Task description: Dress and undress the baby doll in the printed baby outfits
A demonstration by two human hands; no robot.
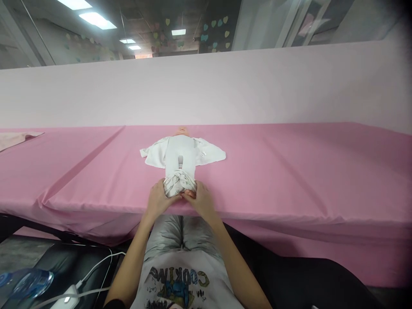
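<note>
A baby doll (182,130) lies on its back on the pink table (289,171), head away from me, dressed in a white garment (182,155) whose sleeves spread to both sides. The garment's lower end (179,183) is bunched into a patterned wad near the table's front edge. My left hand (157,199) grips the wad from the left. From the right, my right hand (201,200) pinches it, fingertips meeting the left hand's.
A pale pink wall (225,86) rises behind the table. A folded light cloth (16,138) lies at the far left edge. Below the table at left are a black bag (64,262), a white cable with a charger (69,296) and a clear bottle (25,281).
</note>
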